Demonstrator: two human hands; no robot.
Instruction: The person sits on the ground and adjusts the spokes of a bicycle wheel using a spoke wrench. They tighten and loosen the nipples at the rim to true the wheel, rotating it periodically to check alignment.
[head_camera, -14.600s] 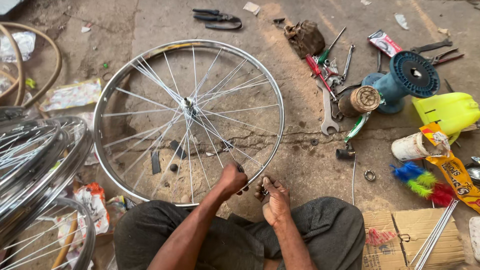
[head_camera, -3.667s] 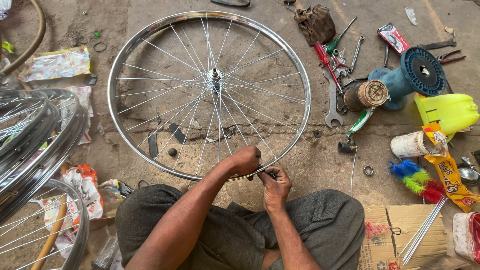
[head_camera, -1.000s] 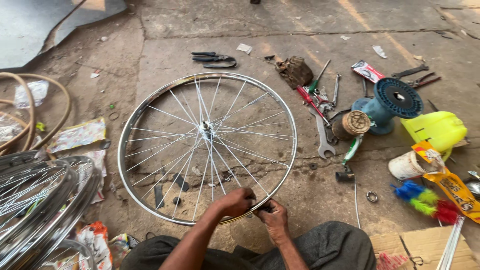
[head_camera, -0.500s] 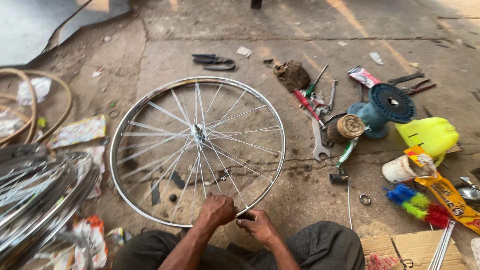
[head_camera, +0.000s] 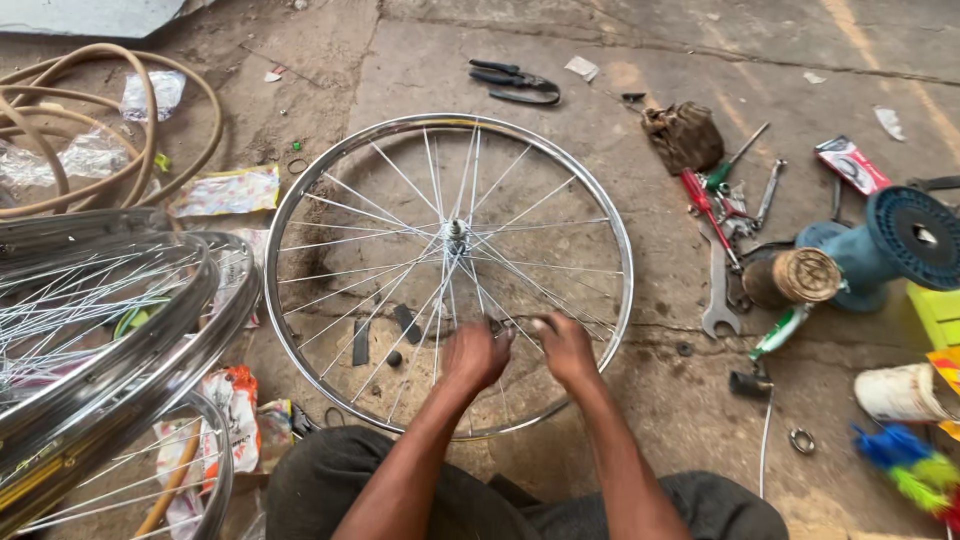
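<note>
A silver spoked bicycle wheel (head_camera: 450, 117) lies flat on the concrete floor in front of my knees, its hub (head_camera: 455, 230) at the middle. Both my hands reach inside the near half of the rim, over the spokes. My left hand (head_camera: 474, 355) is curled into a loose fist with its fingers around spokes. My right hand (head_camera: 566, 346) sits just to its right, fingers bent onto the neighbouring spokes. The fingertips are blurred. A few small dark parts (head_camera: 406, 322) lie on the floor under the spokes.
Several stacked chrome rims (head_camera: 120, 330) crowd the left, with a coiled tan tube (head_camera: 100, 130) behind. Black pliers (head_camera: 515, 82) lie beyond the wheel. To the right are a red screwdriver (head_camera: 705, 200), spanner (head_camera: 718, 290), blue stand (head_camera: 890, 250) and white cup (head_camera: 900, 392).
My hands have left the near edge of the rim and moved up onto the spokes inside the wheel. The view has shifted slightly.
</note>
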